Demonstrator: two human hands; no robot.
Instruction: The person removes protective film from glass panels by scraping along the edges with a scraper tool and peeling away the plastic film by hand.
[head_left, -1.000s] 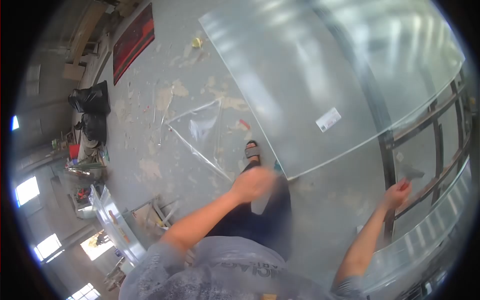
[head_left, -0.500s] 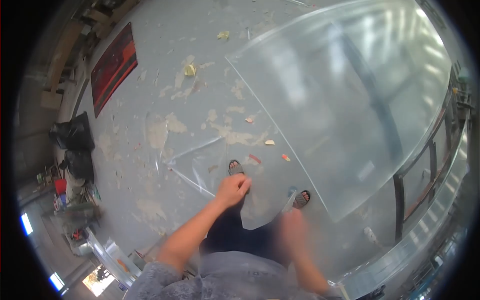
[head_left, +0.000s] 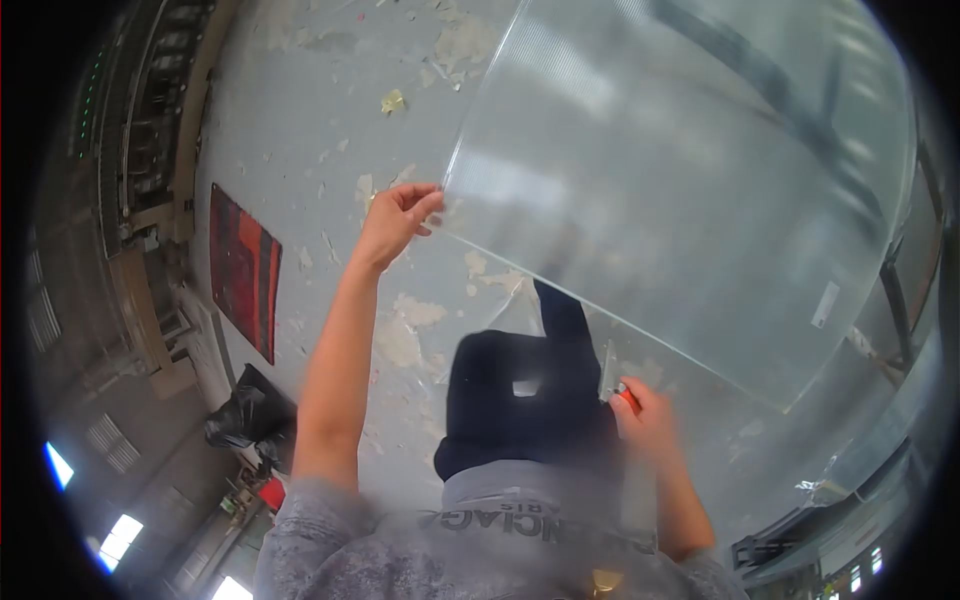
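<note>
A large clear glass sheet slants across the upper right of the head view, its near edge crossing in front of my legs. At its left corner is my left hand, arm stretched forward, thumb and fingers closed on the corner. Low on the right, beside my thigh, my right hand is wrapped round a small tool with a red-orange handle; its exact kind is hidden by the fingers. A thin translucent strip stands up just beyond that hand; whether it is held cannot be made out.
Patches of peeling paint and scraps mark the grey floor, among them a yellowish crumpled piece. A red and black panel lies to the left, near a black plastic bag. Dark frame bars support the glass at the right.
My left hand has moved forward from near my legs to the glass corner. My view has turned and come closer to the sheet. The red-handled tool now shows in my right hand.
</note>
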